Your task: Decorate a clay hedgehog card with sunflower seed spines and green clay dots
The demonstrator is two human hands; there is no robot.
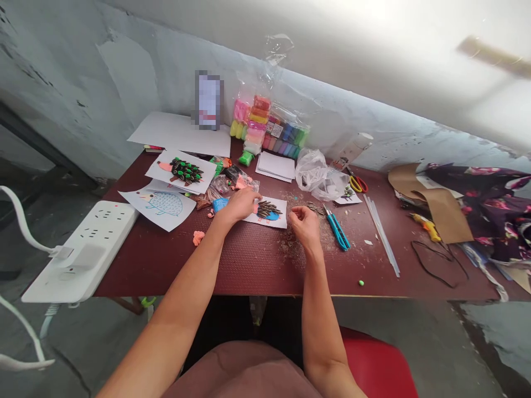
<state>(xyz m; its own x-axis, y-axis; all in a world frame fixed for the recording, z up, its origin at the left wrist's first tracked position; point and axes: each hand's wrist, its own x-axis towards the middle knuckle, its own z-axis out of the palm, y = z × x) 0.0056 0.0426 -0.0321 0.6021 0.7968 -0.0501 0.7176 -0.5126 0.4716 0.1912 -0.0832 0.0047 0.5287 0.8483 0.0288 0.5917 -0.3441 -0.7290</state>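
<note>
A small white card point(280, 220) lies on the table with a blue clay hedgehog point(272, 215) on it, its back covered in brown seed-like spines. Over the card's left end, my left hand point(240, 205) is closed, fingers together at the card and the hedgehog's pinkish head. My right hand point(306, 224) is just right of the card, thumb and fingers pinched; whatever is between them is too small to make out. Behind it lies a small pile of brown seed-like pieces point(317, 209). A blue utility knife point(338, 229) rests to its right.
Hedgehog pictures point(186, 172) and a white power strip point(89, 243) are at left. Packs of coloured clay point(265, 127) stand at the wall. A plastic bag point(311, 170), scissors point(357, 185), glue sticks point(381, 237) and a yellow glue gun point(427, 225) lie rightward.
</note>
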